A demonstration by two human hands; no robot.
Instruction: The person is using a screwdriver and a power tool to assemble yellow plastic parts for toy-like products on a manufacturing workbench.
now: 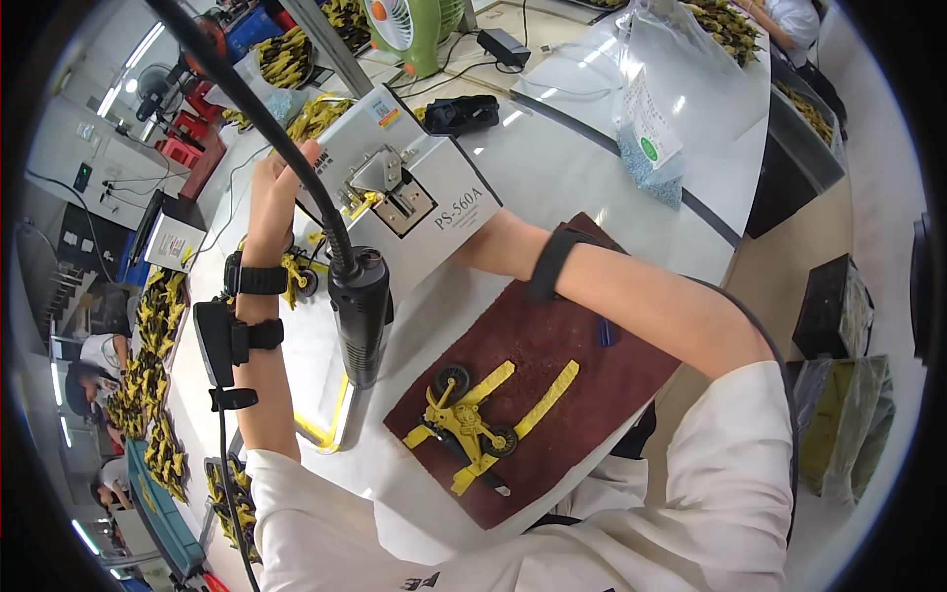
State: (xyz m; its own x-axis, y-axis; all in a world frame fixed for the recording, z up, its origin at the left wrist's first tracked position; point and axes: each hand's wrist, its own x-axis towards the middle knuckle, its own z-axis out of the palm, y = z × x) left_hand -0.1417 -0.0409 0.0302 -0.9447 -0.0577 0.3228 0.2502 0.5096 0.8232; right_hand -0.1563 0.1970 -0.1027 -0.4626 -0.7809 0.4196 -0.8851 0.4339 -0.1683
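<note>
White boxy machine [449, 178] is the landmark; stands tilted above the tabletop [582, 148], metal mechanism [390, 187] set in a cutout of its face. Whether its base rests on anything: cannot tell.

Left hand [272, 192] at the machine's left edge. Grip partly closed, fingers bent against the casing; firmness of hold cannot be told. Right hand [498, 242] at the machine's lower right side, fingers hidden behind it; cannot tell how far that grip is open or what it has hold of.

Black flexible stalk [281, 138] crosses in front of the machine's left part, ending in a thick black handle [358, 316] on the machine's near side.

Nearer the wearer than the machine: dark red mat [552, 316]. On it, a yellow-and-black toy motorcycle [464, 426] lying on its side, yellow strips [547, 397] alongside, small blue piece [606, 332] beneath the right forearm.

Right of the machine, beyond the mat: clear bag [651, 118] with pale blue pellets. Past the machine's far side: green fan [400, 25], black adapter [503, 47]. Left of the machine: heaps of yellow-and-black pieces [153, 395].
</note>
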